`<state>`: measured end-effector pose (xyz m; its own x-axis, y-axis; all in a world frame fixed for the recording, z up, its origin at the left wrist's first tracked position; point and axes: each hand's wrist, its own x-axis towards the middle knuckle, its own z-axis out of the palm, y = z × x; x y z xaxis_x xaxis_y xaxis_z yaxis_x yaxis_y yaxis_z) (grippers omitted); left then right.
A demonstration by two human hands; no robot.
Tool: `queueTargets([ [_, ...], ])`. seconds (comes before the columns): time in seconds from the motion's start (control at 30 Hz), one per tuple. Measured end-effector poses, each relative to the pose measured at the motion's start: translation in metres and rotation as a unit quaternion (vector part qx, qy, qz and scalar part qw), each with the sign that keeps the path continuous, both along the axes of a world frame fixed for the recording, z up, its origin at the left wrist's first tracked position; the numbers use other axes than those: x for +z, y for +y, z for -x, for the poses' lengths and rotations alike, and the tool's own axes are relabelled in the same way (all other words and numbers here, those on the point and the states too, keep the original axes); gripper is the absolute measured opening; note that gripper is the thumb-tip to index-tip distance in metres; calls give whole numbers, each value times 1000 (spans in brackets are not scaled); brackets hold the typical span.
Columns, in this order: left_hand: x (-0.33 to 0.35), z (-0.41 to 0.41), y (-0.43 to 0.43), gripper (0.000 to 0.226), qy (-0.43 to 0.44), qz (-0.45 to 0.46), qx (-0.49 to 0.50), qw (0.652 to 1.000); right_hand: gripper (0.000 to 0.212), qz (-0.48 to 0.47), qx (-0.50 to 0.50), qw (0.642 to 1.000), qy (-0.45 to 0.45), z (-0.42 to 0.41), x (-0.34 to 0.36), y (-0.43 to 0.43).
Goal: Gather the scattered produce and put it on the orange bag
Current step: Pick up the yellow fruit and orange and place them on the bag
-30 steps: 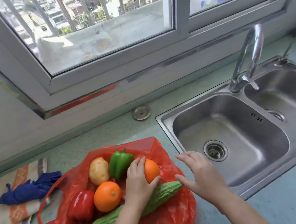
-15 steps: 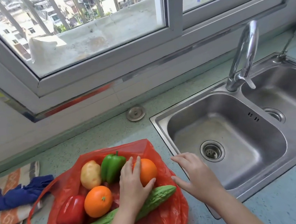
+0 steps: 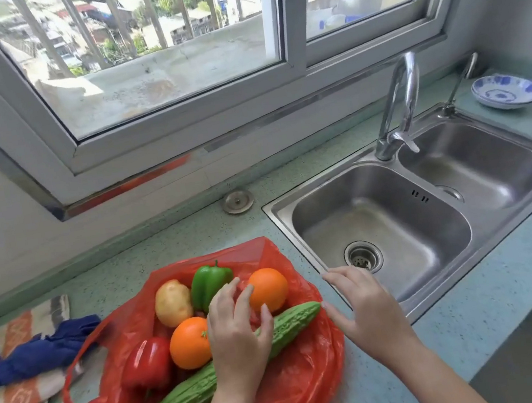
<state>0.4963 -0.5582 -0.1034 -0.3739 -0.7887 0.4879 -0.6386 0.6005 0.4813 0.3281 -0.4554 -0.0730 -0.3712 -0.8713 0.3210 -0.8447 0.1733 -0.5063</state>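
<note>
Six pieces of produce lie together on the orange bag [image 3: 286, 391], which is spread crumpled on the green worktop [image 3: 458, 341] just left of the sink [image 3: 398, 216]. A potato [image 3: 173, 303] and a green pepper [image 3: 209, 284] sit at the far side of the bag. A red pepper [image 3: 147, 362] lies at the near left with an orange [image 3: 189, 344] touching its right side. A second orange [image 3: 269, 289] rests at the far right. A long bitter gourd [image 3: 289, 323] stretches slantwise across the near part of the bag, its tip reaching the bag's right edge.

The left hand [image 3: 236, 337] lies over the middle of the gourd, palm down. Its fingers [image 3: 246, 295] are loosely spread and nearly straight, pointing up between the green pepper and the second orange. They seem to brush that orange's left side, though contact is hard to judge from this angle. The thumb points toward the gourd. The right hand [image 3: 367, 310] hangs above the bag's right edge and the sink's near rim, its fingers [image 3: 337, 275] spread apart and holding nothing, the thumb near the gourd's tip.

A curved tap [image 3: 402, 105] stands behind the double sink, and a blue-and-white bowl [image 3: 506, 91] sits on the worktop at the far right. A round metal disc [image 3: 237, 201] lies near the wall under the window [image 3: 167, 60]. At the left, a blue cloth [image 3: 38, 349] lies on a striped towel [image 3: 17, 397].
</note>
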Motion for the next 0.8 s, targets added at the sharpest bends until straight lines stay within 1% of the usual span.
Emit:
queueTargets([
  [0.13, 8, -22, 21, 34, -4, 39, -45, 998, 42, 7, -33, 999, 41, -31, 6, 14],
  [0.3, 14, -41, 51, 34, 11, 50, -112, 992, 41, 18, -74, 994, 73, -65, 10, 44],
  [0.47, 13, -47, 83, 34, 16, 46, -169, 984, 36, 28, -108, 989, 97, -89, 9, 88],
  [0.63, 18, -34, 118, 33, 21, 44, -261, 964, 33, 35, -172, 979, 105, -96, 11, 142],
  [0.8, 23, -4, 162, 31, 43, 54, -354, 933, 33, 46, -279, 953, 108, -97, 19, 202],
])
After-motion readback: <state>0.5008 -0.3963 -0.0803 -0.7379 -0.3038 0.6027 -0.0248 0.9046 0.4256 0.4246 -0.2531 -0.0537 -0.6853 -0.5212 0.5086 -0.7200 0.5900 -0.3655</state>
